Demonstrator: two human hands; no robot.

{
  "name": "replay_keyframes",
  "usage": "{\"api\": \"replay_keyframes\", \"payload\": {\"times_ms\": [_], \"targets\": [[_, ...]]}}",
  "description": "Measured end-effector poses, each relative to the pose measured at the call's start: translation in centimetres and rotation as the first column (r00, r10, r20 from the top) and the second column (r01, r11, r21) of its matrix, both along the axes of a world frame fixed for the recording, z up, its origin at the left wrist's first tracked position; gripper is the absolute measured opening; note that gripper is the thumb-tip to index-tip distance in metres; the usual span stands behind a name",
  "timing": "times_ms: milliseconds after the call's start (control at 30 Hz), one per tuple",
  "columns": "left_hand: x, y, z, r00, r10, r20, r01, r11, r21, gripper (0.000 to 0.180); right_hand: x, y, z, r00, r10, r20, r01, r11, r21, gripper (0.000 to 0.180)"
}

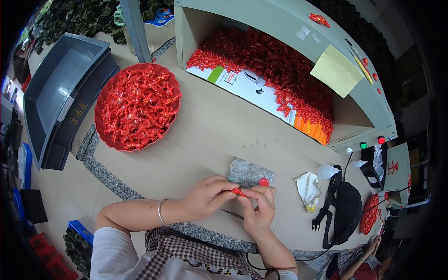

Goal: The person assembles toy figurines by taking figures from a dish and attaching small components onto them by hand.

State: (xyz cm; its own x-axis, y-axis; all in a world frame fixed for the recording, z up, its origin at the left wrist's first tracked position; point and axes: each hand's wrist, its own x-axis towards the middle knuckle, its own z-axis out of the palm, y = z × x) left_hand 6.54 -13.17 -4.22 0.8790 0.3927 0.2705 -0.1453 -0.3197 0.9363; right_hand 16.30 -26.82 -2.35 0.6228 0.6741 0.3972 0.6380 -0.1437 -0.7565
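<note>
Between my two hands, above the near part of the table, is a small shiny red plastic piece (239, 192), perhaps a toy figure part. My left hand (203, 198) pinches one end of it with thumb and forefinger. The fingers of my right hand (259, 210) close on its other end. Just beyond the fingers lies a grey speckled stone slab (247, 171), with a small round red cap (264, 181) at its right corner. A thin pointed metal tool (232, 214) rests on the table under my hands, partly hidden by the right one.
A scalloped red bowl (99, 122) heaped with red pieces stands left, beside stacked grey bins (51, 100). Under the pale green shelf (261, 18), more red pieces fill a printed cardboard sheet (247, 88). A crumpled packet (308, 190), white bottle (326, 171) and black waist bag (346, 210) lie right.
</note>
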Motion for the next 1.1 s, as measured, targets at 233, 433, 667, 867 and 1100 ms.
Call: {"api": "replay_keyframes", "payload": {"times_ms": [233,433,667,867,1100], "targets": [[0.0,0.2,0.6,0.998,-0.046,-0.034,0.043,0.996,-0.075,0.020,-0.1,-0.2,0.3,1.000,-0.016,-0.006,0.016,1.000,-0.002,0.016],[0.4,0.7,0.6,0.970,-0.239,-0.041,0.125,0.637,-0.761,0.021,-0.7,-0.5,1.1,0.989,-0.036,-0.147,0.058,0.987,0.150,0.023],[0.7,1.0,0.4,0.912,-0.295,0.285,0.259,-0.126,-0.958,0.016,-1.2,0.4,0.3,0.965,0.061,0.254,-0.076,0.996,0.049,0.024],[0.6,0.8,0.2,0.901,-0.311,0.301,0.259,-0.170,-0.951,0.017,-1.1,0.8,0.2,0.861,0.210,0.464,-0.139,0.973,-0.184,0.028],[0.5,1.4,-0.2,0.904,-0.298,0.307,0.297,-0.081,-0.952,0.019,-0.7,-0.8,-0.1,0.982,0.187,0.025,-0.187,0.982,0.008,0.018]]}}
